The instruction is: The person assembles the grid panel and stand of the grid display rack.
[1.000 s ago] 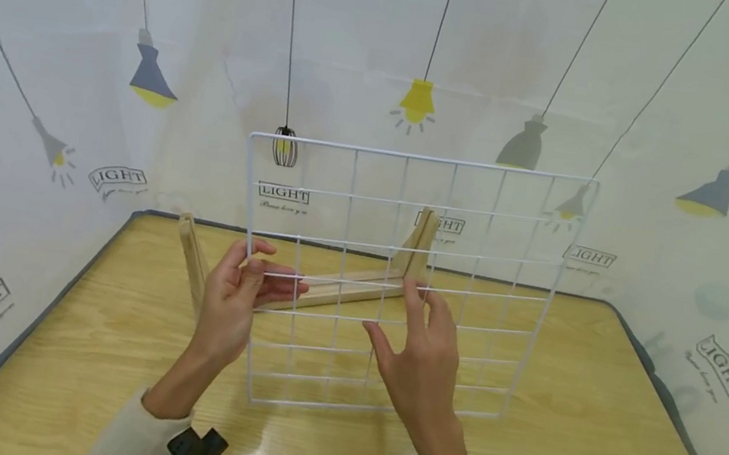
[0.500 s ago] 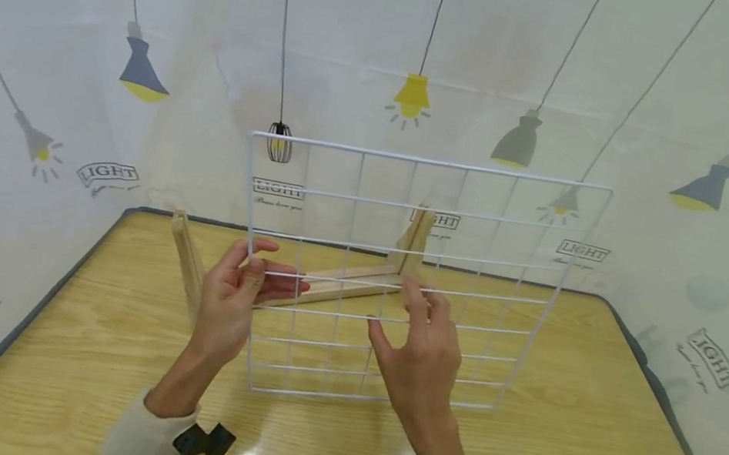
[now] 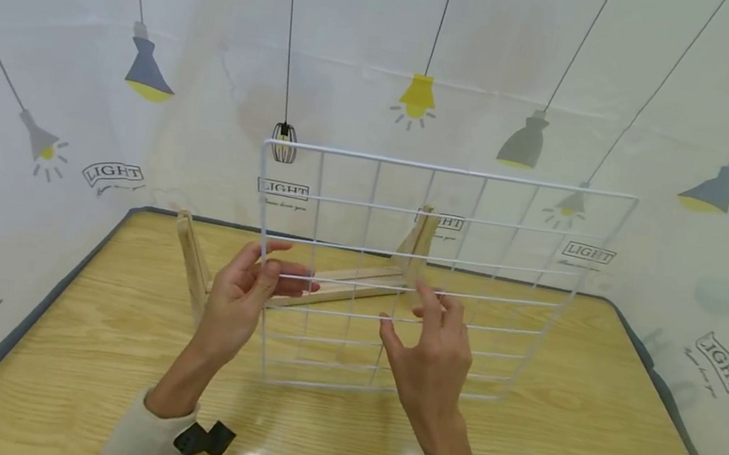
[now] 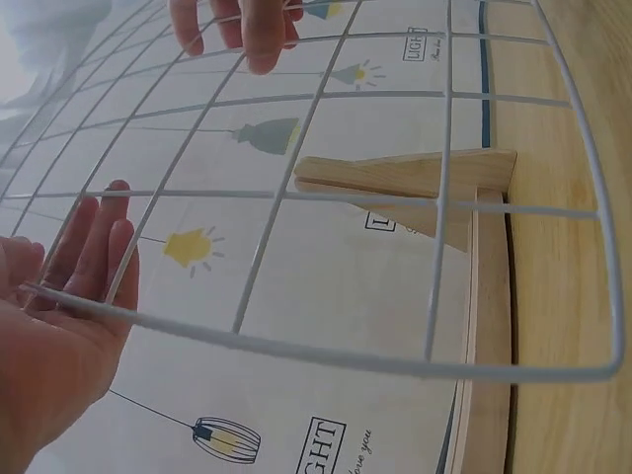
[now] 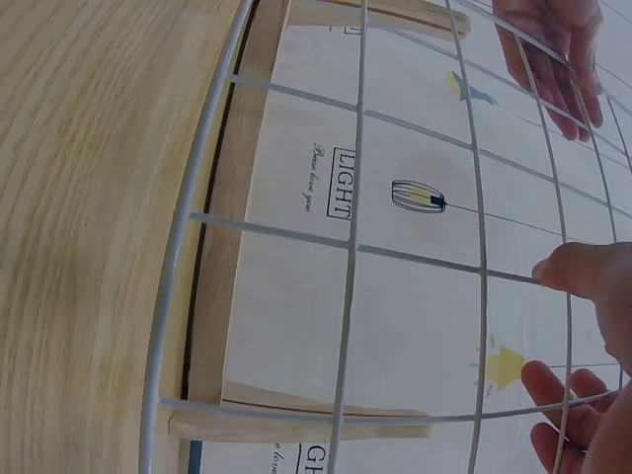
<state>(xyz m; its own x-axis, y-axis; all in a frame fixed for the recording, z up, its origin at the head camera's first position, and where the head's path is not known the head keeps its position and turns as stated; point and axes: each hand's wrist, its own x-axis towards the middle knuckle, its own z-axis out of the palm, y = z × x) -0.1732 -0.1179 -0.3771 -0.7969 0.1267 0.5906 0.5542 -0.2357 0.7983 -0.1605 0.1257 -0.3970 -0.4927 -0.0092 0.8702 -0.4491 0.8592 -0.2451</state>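
A white wire grid panel (image 3: 449,169) stands tilted in front of me, held by both hands. My left hand (image 3: 234,310) grips its left edge, thumb on the near side and fingers behind the wires; the left wrist view shows the palm of this hand (image 4: 49,375) against the edge wire. Nearer the panel's middle, my right hand (image 3: 436,362) holds the wires between thumb and fingers, with fingertips reaching through the mesh. Behind the panel lies a pale wooden stand (image 3: 330,293), a long bar with an upright at each end, partly hidden by the grid and left hand.
The stand's grooved left upright (image 3: 192,258) and right upright (image 3: 432,233) rise near the back of the wood-grain table (image 3: 588,430). A white cloth wall (image 3: 353,109) printed with lamps surrounds the table's back and sides.
The panel has tipped, its top edge coming nearer and its lower edge swinging away. It has shifted slightly to the right along with both hands. The wooden stand has stayed put.
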